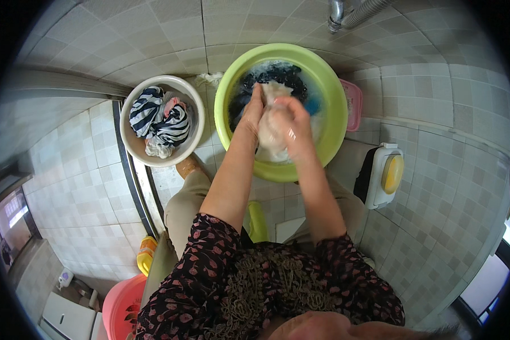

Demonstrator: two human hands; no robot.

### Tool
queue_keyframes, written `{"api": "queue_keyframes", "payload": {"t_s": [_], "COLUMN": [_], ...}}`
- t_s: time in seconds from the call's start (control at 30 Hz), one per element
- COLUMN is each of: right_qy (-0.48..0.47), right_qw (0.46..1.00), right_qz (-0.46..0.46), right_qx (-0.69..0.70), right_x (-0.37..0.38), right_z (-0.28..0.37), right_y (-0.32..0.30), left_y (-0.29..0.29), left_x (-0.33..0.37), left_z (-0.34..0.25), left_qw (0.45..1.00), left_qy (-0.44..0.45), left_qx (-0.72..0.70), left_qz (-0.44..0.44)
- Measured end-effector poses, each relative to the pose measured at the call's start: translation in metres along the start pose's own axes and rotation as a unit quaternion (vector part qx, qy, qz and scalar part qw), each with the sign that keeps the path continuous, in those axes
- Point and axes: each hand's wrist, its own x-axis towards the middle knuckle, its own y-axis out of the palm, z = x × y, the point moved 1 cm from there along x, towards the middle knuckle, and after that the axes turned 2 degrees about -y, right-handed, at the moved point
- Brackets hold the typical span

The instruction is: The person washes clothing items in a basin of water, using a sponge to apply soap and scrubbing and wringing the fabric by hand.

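Observation:
Soapy water and dark wet clothes [281,73] fill a lime-green basin [337,113] in front of me. Over it, a wet whitish cloth [276,90] is bunched between my two hands. My left hand [255,110] presses along the cloth's left side, its fingers pointing away from me. My right hand [292,122] is curled round the cloth from the right, slightly smeared by motion. Part of the cloth hangs toward the suds below my hands. Something blue [313,103] shows in the water at the right.
Left of the green basin stands a white basin [199,116] with twisted striped clothes [173,124]. A pink container [352,105] sits behind at the right. Nearby is a white case with a yellow oval [392,174]. A pink tub [116,300] and yellow bottle [146,255] stand lower left.

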Motion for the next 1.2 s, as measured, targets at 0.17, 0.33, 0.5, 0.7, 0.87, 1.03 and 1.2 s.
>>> {"api": "queue_keyframes", "payload": {"t_s": [0.17, 0.33, 0.5, 0.7, 0.87, 1.03, 1.2], "right_qy": [-0.294, -0.082, -0.154, -0.311, -0.047, -0.155, -0.17], "right_qw": [0.864, 0.872, 0.859, 0.647, 0.807, 0.934, 0.98], "right_qz": [-0.002, -0.143, -0.145, -0.039, 0.127, 0.088, 0.108], "right_qx": [-0.408, -0.461, -0.466, -0.695, -0.575, -0.311, -0.008], "right_x": [-0.019, 0.093, 0.097, 0.049, 0.062, 0.039, -0.019], "right_z": [0.003, -0.041, -0.041, -0.091, -0.044, 0.025, 0.088], "right_y": [0.072, -0.028, -0.055, -0.009, -0.018, -0.061, -0.069], "left_y": [-0.129, 0.004, -0.021, -0.007, -0.016, 0.017, 0.083], "left_x": [0.066, -0.003, 0.004, -0.018, -0.018, -0.044, -0.107], "left_z": [0.026, 0.014, -0.019, -0.015, -0.02, -0.041, -0.034], "left_qw": [0.852, 0.978, 0.806, 0.643, 0.578, 0.782, 0.903], "left_qy": [0.388, 0.051, 0.316, 0.253, 0.19, 0.186, 0.208], "left_qx": [0.347, 0.153, 0.417, 0.645, 0.732, 0.574, 0.376], "left_qz": [0.057, -0.132, -0.276, -0.327, -0.307, -0.154, 0.022]}}
